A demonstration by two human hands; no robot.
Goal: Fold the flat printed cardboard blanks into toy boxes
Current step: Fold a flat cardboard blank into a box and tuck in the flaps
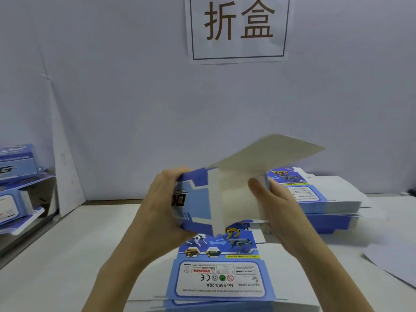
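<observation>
The left hand (161, 207) curls round the blue left wall of the half-formed box (198, 200), and the right hand (278, 213) pinches its right wall with the thumb inside. Both hold it above the table (56, 255). Its grey flap (270, 154) juts up to the far right. Flat blanks (221, 278) lie beneath, nearer; a stack (326, 203) sits right, folded boxes (18, 163) far left.

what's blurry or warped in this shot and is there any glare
Head view: the raised grey cardboard flap of the half-folded blue cardboard box is smeared by motion, and the right hand gripping it looks soft; the flat blue printed blank on the white table is legible; the frame's edges lean from the wide-angle lens; lighting is soft and even, with no glare.
</observation>
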